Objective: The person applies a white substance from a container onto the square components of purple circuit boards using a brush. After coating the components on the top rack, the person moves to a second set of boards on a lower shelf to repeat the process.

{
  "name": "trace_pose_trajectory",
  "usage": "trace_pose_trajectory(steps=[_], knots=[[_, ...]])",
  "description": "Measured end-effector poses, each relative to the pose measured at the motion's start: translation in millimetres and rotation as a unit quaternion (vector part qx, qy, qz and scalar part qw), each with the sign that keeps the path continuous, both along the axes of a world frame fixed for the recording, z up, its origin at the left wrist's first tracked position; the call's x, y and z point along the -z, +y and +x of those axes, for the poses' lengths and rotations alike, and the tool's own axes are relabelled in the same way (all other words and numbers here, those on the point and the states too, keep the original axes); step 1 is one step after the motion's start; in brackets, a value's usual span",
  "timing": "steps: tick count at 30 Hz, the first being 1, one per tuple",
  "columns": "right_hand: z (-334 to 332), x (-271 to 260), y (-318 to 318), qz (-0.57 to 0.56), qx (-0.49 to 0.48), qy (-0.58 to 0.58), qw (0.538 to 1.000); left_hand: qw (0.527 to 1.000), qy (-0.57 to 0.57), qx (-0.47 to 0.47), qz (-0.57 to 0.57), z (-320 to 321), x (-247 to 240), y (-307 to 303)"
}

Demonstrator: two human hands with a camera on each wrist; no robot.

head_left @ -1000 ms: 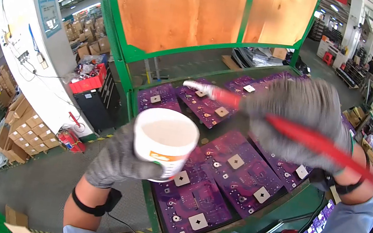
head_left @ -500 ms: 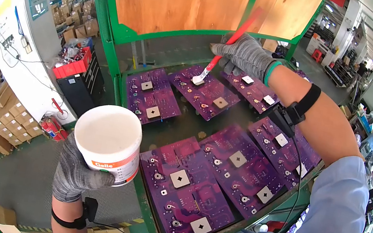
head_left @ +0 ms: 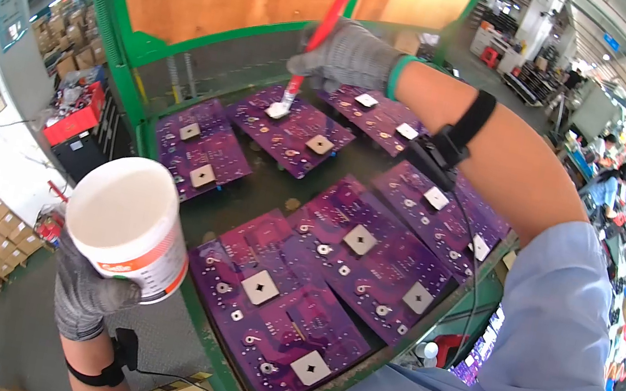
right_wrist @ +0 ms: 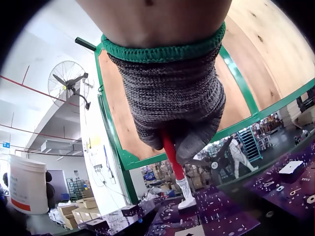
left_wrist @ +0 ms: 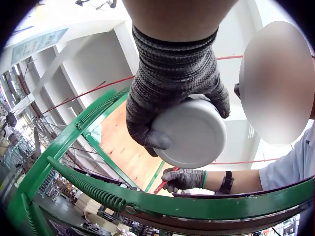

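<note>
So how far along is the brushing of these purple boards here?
Done: hard to tell; no board's square pads look plainly coated in the head view. In hand: the right hand grips a red-handled brush, bristles down on a far circuit board, while the left hand holds the white tub beside the rack. Left: probably the near boards, which nothing touches.
</note>
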State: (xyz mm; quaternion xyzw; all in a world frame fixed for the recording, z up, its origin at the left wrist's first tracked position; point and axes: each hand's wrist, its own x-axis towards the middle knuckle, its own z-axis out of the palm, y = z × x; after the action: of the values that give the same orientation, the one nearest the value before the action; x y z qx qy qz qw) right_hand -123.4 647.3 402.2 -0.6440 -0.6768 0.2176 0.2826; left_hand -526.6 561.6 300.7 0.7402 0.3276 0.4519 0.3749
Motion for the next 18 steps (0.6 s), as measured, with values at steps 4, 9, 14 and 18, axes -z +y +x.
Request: trace_pose_trajectory(steps=[4, 9, 14, 18], knots=[[-4.1, -3.3, -3.1, -0.003, -0.04, -0.004, 0.999, 0.999, 0.022, 0.01, 0.022, 1.4, 1.7, 3.7], [-9.2, -11.9, -11.9, -0.044, -0.022, 0.022, 0.999, 0.999, -0.013, 0.026, -0.018, 7.1, -3.7, -2.2], [-16.9, -17.7, -13.1, 0.0, 0.022, 0.022, 1.0, 0.998, 0.02, 0.041, -0.051, -0.4, 0.7, 3.0], [-6.0, 2.3, -5.1, 0.043, -0.005, -0.013, 0.999, 0.997, -0.001, 0.047, -0.067, 2.5, 2.9, 4.1]])
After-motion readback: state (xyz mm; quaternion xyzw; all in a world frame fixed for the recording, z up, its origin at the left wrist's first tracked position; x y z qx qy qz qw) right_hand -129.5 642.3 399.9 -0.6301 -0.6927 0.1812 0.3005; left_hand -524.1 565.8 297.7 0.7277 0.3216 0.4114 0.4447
